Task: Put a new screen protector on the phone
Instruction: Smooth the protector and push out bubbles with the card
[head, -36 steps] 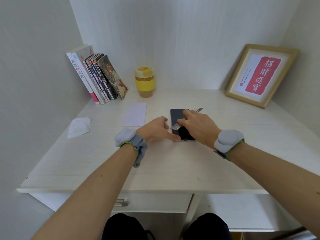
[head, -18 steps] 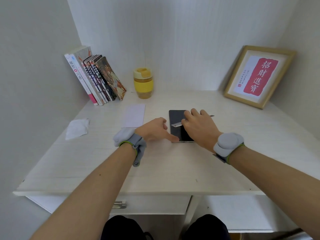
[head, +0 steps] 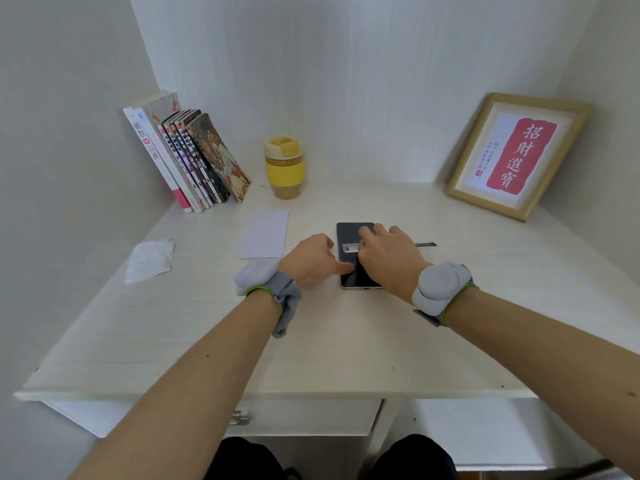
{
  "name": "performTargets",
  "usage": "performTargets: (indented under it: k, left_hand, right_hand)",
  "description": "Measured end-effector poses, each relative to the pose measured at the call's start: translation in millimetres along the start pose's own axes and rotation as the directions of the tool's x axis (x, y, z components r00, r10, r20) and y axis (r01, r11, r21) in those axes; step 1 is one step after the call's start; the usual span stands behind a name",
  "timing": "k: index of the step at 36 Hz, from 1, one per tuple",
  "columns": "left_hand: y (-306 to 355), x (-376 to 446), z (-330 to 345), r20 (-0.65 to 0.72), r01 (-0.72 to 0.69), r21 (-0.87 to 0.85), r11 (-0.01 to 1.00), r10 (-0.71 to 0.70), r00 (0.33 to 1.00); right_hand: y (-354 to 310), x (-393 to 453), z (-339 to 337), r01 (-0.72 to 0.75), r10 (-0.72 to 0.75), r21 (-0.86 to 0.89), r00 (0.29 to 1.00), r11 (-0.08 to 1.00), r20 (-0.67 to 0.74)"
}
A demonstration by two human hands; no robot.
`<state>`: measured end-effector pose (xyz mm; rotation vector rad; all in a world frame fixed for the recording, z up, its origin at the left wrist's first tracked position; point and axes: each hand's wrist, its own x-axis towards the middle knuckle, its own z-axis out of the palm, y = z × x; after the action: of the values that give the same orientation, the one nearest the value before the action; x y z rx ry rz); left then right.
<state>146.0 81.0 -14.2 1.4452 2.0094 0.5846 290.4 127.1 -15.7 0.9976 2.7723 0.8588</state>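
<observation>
Dark phone (head: 354, 237) flat on the pale tabletop (head: 346, 341), middle right, both hands on it.

Right hand (head: 388, 259) over the phone's right half, hiding most of the screen, gripping a thin ruler-like strip (head: 350, 249) laid across it; strip's far end poking out at right, nature hard to make out. Left hand (head: 311, 261) at the phone's left edge, fingers curled, thumb pressing the lower corner. Farther left: white sheet (head: 265, 233), crumpled wipe (head: 150, 259); behind: yellow cup (head: 284, 167), leaning books (head: 188, 161), framed print (head: 517, 154).
</observation>
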Motion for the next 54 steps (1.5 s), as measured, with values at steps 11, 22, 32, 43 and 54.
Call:
performTargets:
  k: [11,22,32,43,54]
  left_hand:
    - [0,2,0,0.004,-0.006,-0.004,1.000,0.006,1.000]
    - [-2,2,0,0.000,-0.003,-0.013,1.000,0.003,1.000]
    - [-1,-2,1,-0.009,-0.012,-0.005,1.000,0.012,1.000]
    - [3,-6,-2,0.011,-0.013,-0.008,1.000,0.013,1.000]
    - [2,-7,2,-0.092,-0.008,-0.021,1.000,0.006,0.996]
  right_hand:
    - [-2,2,-8,-0.039,0.038,0.026,0.998,0.999,0.047]
    - [-1,2,-9,-0.059,0.057,0.025,0.997,0.998,0.057]
    - [0,2,0,-0.023,0.023,-0.011,0.999,1.000,-0.038]
    - [17,4,-9,-0.158,0.173,0.219,0.984,0.963,-0.049]
    - [26,14,-27,-0.333,0.280,0.461,0.943,0.822,0.183]
